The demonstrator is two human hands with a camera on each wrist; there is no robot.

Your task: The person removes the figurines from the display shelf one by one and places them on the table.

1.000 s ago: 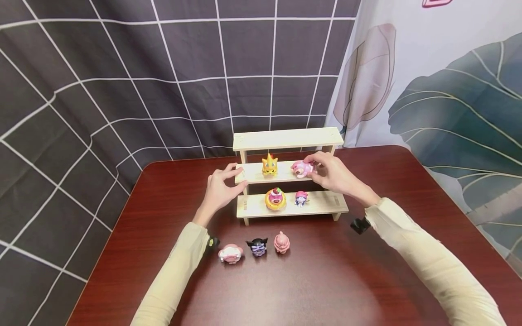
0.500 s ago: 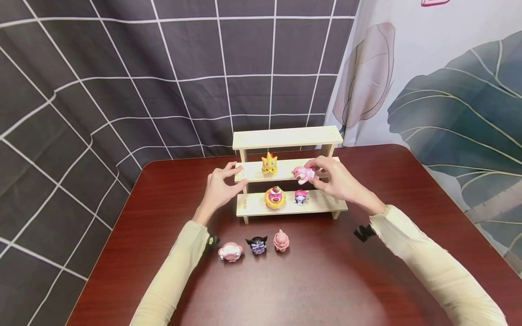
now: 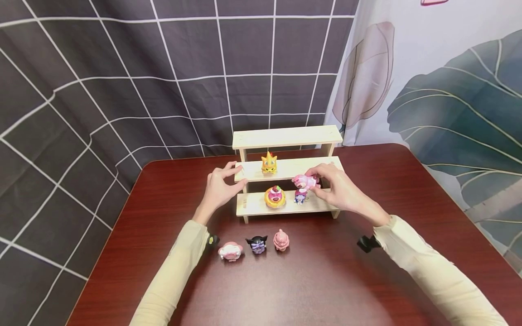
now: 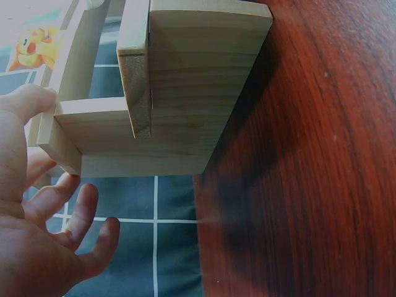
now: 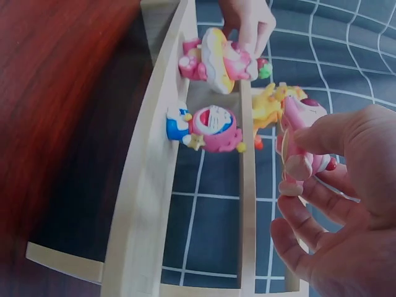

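From my head: my right hand [image 3: 340,188] has the pink figure [image 3: 306,181] between thumb and fingers, in front of the middle tier of the wooden rack [image 3: 287,136] and right above the pink-capped figure [image 3: 300,196] on the bottom tier. My left hand [image 3: 218,190] grips the middle tier's end, steadying it, I'd say. Between my hands, the yellow figure [image 3: 269,164] stands on the middle tier, the ring figure [image 3: 275,198] below it. Nearer my body, beyond my left wrist, there's a row: white-and-pink figure [image 3: 230,252], black figure [image 3: 258,245], swirl-topped figure [image 3: 281,241]. I judge this as the handling step, figure in the grip; the next move calls for keeping its underside clear of that pink cap. Open room: bare middle board just beyond my right fingers, bare tabletop [image 3: 326,280] between my forearms.

Left wrist view: thumb on one side of the board, a fingertip behind it, the others loosely bent past its edge.

Right wrist view: thumb against the pink figure, fingers beneath; it looks off the boards, though I can't tell how closely it clears the middle edge.
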